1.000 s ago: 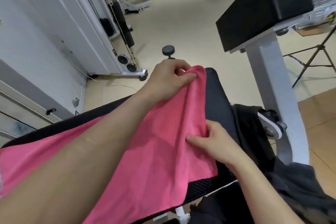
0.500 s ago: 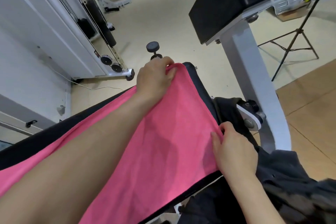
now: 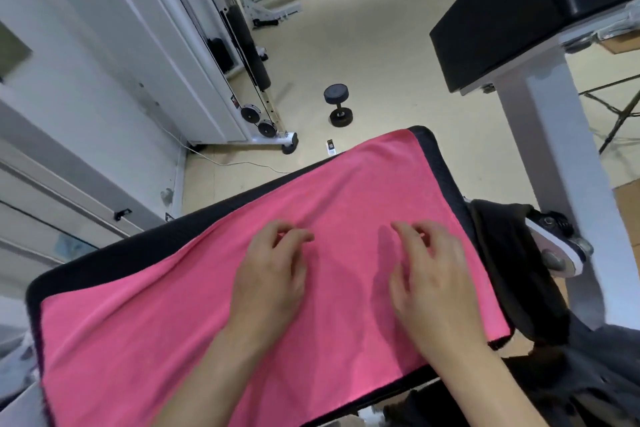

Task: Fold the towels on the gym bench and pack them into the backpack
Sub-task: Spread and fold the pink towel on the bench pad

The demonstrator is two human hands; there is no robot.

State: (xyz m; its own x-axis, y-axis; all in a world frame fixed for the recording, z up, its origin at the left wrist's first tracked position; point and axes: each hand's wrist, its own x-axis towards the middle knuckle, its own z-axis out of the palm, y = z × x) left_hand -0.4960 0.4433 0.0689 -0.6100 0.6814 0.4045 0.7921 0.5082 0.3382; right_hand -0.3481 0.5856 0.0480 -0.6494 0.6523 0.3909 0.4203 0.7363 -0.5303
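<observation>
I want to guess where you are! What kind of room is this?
Most likely a gym. A dumbbell stands on the floor, a cable weight machine stands by the wall, and the pink towel lies on a padded black bench.

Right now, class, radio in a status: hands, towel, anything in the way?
Left hand and right hand open, over the pink towel. Towel spread flat on bench, unfolded. Dark cloth by right end.
</observation>
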